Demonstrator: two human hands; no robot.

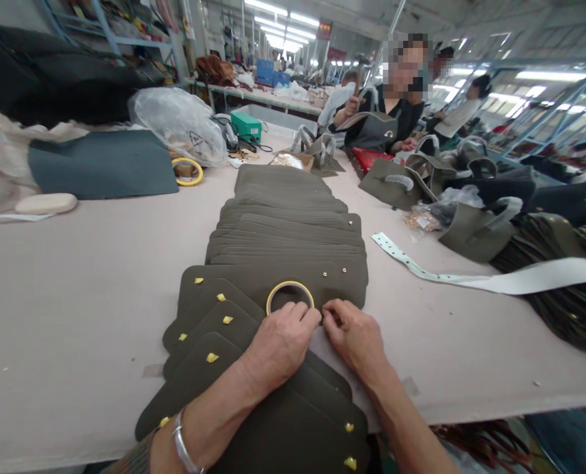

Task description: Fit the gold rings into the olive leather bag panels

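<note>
My left hand (284, 339) is closed at the lower rim of a roll of yellow tape (291, 285), its fingers bent and pressed together. Close beside it, my right hand (356, 334) pinches thumb against forefinger; whatever is between those fingertips is too small to make out. Under and behind both hands lie overlapping dark olive panels (273, 230) with rounded corners, fanned in a long row. Small gold studs (344, 270) show near the right edge of some panels. Bits of yellow tape (213, 358) stick to the nearer panels, which pass beneath my left forearm.
At the right lie a pale strip with holes (411, 264), bag pieces with handles (480, 230) and a dark stack (559, 289). Another tape roll (200, 172) rests by a blue-grey sheet (105, 164) and clear plastic bag (182, 122). Across the table, a person raises a hammer (358, 79).
</note>
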